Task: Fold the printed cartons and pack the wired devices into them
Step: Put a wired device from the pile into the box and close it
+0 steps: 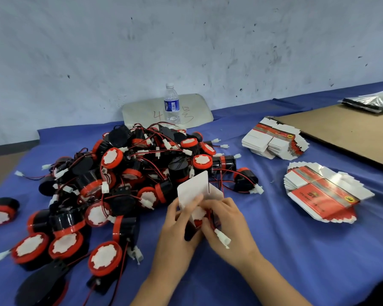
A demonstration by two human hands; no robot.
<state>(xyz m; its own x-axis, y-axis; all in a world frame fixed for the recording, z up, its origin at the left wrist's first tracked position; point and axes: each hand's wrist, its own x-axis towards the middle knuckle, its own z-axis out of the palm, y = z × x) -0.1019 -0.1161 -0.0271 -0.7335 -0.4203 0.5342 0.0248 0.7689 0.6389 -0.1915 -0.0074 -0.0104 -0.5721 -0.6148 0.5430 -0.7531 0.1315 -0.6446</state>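
Head view: left hand (177,230) wraps the half-folded carton (194,188) from the left, thumb up on the white flap, fingers curled round the body. The carton is held upright just above the blue cloth (296,261), flaps open and pointing away from the person.

Right hand (230,224) has fingers curled onto the device (198,214), which has a red rim and white face and sits partly inside the carton mouth. How deep it sits cannot be told. Its red wire runs under the fingers, and the white connector (223,239) sticks out below the knuckles.

The hands are touching each other, right at the near edge of the pile of devices (128,173). The pile is black bodies, red caps and tangled red-black wires, spread left and centre. One loose device (0,212) lies at the far left, apart from the heap.

To the right are two fanned stacks of flat printed cartons, the near stack (321,191) and the far stack (272,142), well apart from the hands. A cardboard sheet (345,131) lies behind them, with black bags (372,101) on its far corner.

A water bottle (171,104) stands behind the pile, against a white board (139,111) leaning on the wall
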